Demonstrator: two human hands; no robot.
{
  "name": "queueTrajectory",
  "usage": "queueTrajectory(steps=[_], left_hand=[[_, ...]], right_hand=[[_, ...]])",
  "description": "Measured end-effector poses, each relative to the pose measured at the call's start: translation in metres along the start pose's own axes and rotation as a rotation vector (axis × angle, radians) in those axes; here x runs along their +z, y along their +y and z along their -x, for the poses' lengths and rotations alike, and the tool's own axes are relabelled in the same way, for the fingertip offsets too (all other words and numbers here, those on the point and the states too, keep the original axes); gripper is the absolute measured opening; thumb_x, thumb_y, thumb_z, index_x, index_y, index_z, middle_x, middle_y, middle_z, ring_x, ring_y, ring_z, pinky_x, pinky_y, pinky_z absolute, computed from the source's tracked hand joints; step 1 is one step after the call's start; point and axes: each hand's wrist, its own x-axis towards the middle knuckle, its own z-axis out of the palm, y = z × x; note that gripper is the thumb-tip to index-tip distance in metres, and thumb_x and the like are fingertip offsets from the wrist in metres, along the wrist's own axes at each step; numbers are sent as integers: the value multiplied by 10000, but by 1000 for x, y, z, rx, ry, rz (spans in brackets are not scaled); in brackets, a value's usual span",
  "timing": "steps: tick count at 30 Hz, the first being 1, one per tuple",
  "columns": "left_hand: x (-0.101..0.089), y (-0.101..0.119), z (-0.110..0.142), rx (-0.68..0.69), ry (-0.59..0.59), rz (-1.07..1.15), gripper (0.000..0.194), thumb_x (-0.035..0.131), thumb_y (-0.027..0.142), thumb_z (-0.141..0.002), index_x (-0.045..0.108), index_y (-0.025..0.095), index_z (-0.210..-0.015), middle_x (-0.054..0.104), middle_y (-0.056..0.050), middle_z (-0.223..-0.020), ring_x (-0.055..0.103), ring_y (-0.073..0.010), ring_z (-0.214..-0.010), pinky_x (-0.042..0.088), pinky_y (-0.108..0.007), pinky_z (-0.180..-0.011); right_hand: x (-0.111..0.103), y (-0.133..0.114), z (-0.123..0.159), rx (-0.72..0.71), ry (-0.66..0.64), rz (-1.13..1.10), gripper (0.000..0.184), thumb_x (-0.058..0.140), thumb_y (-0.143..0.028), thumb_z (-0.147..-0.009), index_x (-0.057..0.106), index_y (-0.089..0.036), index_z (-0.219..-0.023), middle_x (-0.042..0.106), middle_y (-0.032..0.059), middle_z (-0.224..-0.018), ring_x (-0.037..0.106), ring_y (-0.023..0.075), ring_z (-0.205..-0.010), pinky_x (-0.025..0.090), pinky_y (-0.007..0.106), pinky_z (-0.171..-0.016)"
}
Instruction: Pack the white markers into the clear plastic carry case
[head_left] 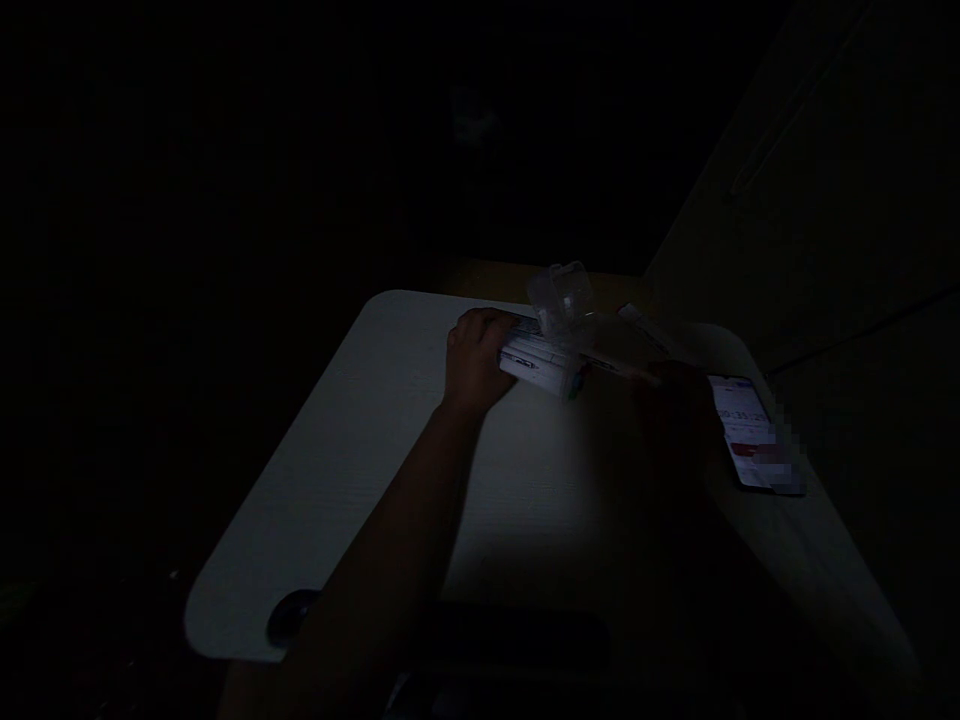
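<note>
The scene is very dark. My left hand (474, 362) reaches across a small white table (360, 470) and is closed on the end of a bundle of white marker-like pens (541, 366). A clear plastic container (562, 295) sits just behind the bundle. My right hand (671, 400) is a dark shape at the right end of the bundle, near a single pen (619, 368); its fingers cannot be made out.
A phone (754, 432) with a lit screen lies near the table's right edge. A round dark hole (292, 615) shows at the table's near left corner. Beyond the table everything is black; a dim wall stands to the right.
</note>
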Motion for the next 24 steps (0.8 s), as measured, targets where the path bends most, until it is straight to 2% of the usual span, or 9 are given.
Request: queueTrajectory(steps=[5, 10, 18, 24], left_hand=[[-1, 1, 0, 11, 2, 0, 440, 644, 209, -703, 539, 226, -1131, 583, -83, -1143, 506, -254, -1084, 422, -403, -913], [-2, 1, -1, 7, -4, -7, 438, 649, 218, -703, 538, 233, -1126, 584, -82, -1143, 507, -259, -1082, 427, -405, -901], [-2, 2, -1, 4, 10, -25, 432, 656, 221, -697, 543, 231, -1114, 594, -80, -1132, 518, -256, -1072, 434, -397, -894], [-3, 3, -1, 7, 7, -17, 412, 644, 220, -715, 548, 231, -1115, 597, -82, -1132, 525, -250, -1070, 434, -392, -894]], right_hand=[[2, 1, 0, -108, -61, 29, 198, 522, -312, -861, 624, -180, -968, 634, 63, -993, 589, 159, -950, 480, 321, -823], [3, 5, 1, -117, -81, 67, 263, 470, -317, -879, 622, -198, -1058, 614, 73, -1066, 568, 181, -1020, 468, 373, -888], [6, 8, 3, -109, -1, 24, 221, 505, -304, -843, 595, -182, -1004, 607, 80, -1019, 575, 176, -992, 492, 355, -852], [11, 9, 6, -80, -103, 88, 332, 446, -339, -846, 609, -189, -1093, 615, 106, -1079, 582, 202, -1015, 491, 400, -895]])
